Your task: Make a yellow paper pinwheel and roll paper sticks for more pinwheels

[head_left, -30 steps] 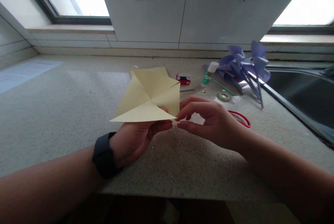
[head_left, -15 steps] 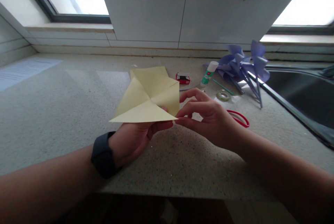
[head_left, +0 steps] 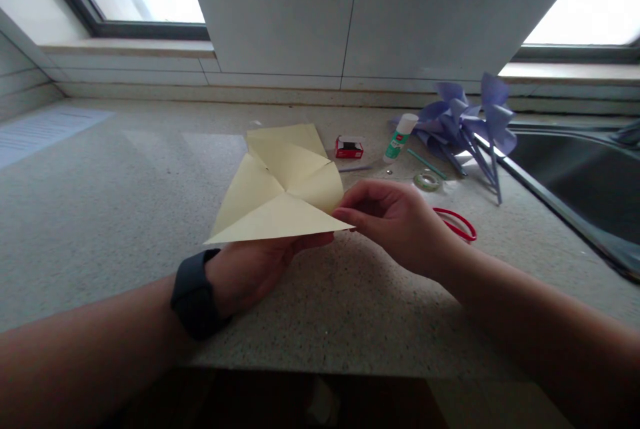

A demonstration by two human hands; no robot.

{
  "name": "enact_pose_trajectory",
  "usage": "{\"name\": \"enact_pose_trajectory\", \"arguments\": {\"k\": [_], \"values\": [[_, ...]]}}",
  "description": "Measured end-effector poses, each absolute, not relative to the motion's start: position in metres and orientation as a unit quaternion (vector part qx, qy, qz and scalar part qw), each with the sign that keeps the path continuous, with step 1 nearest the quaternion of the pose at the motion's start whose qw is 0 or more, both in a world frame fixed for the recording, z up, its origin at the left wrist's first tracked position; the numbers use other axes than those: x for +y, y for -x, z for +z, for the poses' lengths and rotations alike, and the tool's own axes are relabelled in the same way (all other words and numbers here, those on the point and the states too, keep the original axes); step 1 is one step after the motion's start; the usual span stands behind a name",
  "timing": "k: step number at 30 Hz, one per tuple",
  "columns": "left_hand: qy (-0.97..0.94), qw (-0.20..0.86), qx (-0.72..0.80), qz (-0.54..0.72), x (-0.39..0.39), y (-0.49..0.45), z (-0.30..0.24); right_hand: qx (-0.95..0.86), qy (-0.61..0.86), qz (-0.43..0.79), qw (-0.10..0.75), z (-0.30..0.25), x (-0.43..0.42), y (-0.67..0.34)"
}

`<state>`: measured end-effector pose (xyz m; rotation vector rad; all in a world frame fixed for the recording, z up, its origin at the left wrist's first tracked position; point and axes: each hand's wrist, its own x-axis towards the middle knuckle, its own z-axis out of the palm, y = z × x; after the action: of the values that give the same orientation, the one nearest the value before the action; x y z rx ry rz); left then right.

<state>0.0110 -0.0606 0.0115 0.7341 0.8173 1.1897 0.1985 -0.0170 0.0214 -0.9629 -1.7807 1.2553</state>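
Paper (head_left: 280, 199), slit into four flaps, is held flat above the counter (head_left: 100, 216). It is gripped from beneath at its near edge by the left hand (head_left: 253, 272). Its right corner is pinched by the right hand (head_left: 397, 222), the nearer one.

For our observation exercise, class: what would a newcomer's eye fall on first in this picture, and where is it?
First, the pale yellow paper, slit into flaps, held mid-frame above the counter: the left hand grips it from beneath and the right hand pinches its right corner. Then the purple pinwheels lying at the back right, beside the sink.
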Motion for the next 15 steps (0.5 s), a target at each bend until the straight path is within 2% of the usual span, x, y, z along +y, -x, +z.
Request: {"name": "enact_pose_trajectory", "arguments": {"k": [15], "values": [[-0.433, 0.660, 0.410, 0.458, -0.0566, -0.0090, 0.0060, -0.688, 0.360, 0.487, 0.400, 0.0225, -0.0188, -0.1959]]}}
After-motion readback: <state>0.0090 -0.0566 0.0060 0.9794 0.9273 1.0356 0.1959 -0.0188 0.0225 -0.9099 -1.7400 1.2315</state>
